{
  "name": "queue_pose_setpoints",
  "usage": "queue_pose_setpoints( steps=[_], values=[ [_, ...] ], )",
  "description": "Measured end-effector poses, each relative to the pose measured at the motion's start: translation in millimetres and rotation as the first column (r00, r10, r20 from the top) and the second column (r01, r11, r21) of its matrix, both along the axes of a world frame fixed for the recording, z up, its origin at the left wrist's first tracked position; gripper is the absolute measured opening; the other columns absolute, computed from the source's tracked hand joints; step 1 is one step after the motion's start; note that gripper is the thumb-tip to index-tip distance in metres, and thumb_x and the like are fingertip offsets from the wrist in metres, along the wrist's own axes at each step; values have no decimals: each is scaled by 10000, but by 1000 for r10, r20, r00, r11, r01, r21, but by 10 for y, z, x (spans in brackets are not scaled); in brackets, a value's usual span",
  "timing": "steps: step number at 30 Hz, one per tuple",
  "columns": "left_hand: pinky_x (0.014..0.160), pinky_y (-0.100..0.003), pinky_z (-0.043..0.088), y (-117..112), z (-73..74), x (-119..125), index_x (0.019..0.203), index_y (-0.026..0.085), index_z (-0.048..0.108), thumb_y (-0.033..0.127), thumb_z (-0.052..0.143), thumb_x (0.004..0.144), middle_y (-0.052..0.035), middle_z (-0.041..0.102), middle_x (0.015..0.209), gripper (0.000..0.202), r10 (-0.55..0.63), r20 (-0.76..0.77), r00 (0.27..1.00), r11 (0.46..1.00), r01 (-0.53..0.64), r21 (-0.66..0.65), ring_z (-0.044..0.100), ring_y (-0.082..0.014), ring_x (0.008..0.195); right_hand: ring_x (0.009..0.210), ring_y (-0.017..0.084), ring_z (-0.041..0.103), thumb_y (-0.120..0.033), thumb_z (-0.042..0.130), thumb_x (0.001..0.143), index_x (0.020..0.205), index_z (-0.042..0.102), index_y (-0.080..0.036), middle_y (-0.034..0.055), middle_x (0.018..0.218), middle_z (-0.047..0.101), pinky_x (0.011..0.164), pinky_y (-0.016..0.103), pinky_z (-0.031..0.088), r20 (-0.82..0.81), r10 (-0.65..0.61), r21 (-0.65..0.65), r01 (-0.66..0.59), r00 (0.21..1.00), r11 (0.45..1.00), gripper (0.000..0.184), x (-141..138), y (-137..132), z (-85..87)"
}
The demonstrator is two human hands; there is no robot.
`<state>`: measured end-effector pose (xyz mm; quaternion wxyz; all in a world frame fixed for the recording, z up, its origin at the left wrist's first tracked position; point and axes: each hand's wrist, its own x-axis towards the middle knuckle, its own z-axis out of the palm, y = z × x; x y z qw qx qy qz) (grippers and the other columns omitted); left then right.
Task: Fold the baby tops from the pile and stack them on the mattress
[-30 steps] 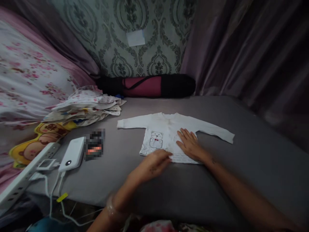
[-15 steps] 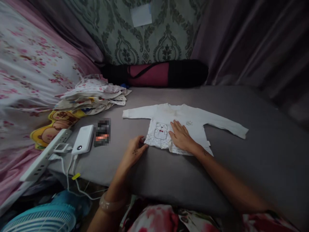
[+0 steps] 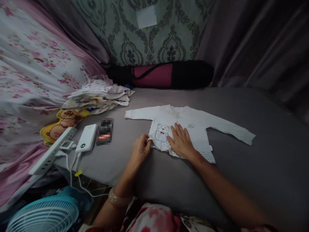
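Observation:
A small white long-sleeved shirt lies spread on the grey bed sheet, its neckline away from me and both sleeves stretched sideways. A bear with a red bow is printed on its front. At the lower left corner of the hem, my left hand is closed, thumb and fingers pinching the fabric. My right hand rests flat on the middle of the shirt with its fingers spread, just right of the bear print. Under the right palm, part of the hem is hidden.
Left of the shirt are a blurred-out dark object, a white power bank with cables, and a power strip. Behind them lies a clothes pile. A long black-and-maroon bag lines the wall. A blue fan stands lower left.
My left hand has closed on the hem corner, which is now drawn inward and bunched. My right hand stays flat on the shirt. The whole view has shifted slightly.

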<state>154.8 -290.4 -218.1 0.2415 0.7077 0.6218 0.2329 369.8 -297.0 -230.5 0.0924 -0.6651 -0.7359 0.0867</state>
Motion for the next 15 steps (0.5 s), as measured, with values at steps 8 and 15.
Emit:
queue_pose_setpoints(
  steps=[8,15],
  values=[
    [744,-300,416,13,-24,-341,1121,217,547,220,503,864,-21,593,856,261,-119,-103,987,974,136,180,527,-183,812,1462,274,123,-485,300,963,1496,301,-97,147,1584,184,1174,473,86,9,-11,-5,11,1000,1000,660,-29,5,14],
    [834,-331,434,-7,-140,-411,1067,210,637,164,429,910,-62,597,974,264,-269,-130,954,914,296,278,534,-198,915,1456,296,139,-485,331,948,1487,315,-85,167,1577,196,1162,501,91,43,-3,-91,7,999,996,671,-28,34,143]
  ],
)
